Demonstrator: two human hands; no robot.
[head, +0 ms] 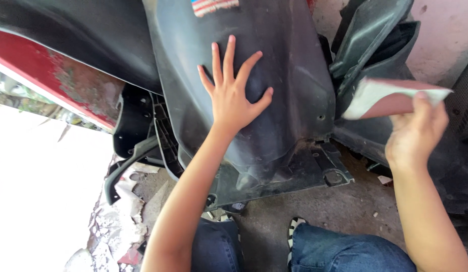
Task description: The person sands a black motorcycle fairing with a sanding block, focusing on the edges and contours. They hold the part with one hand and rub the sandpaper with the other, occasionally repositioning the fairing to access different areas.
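My left hand (233, 93) lies flat with fingers spread on a large dark grey plastic body panel (289, 75) that stands upright in front of me. My right hand (414, 132) is raised to the right of the panel and grips a folded sheet of sandpaper (385, 98), reddish-brown on one side and white on the other. The sheet is in the air, apart from the panel.
A worn red and black panel (68, 75) leans at the left. More black plastic parts (375, 35) stand at the right against a pale wall (445, 35). Rough concrete floor (314, 211) with debris lies below; my knees in blue jeans (340, 249) are at the bottom.
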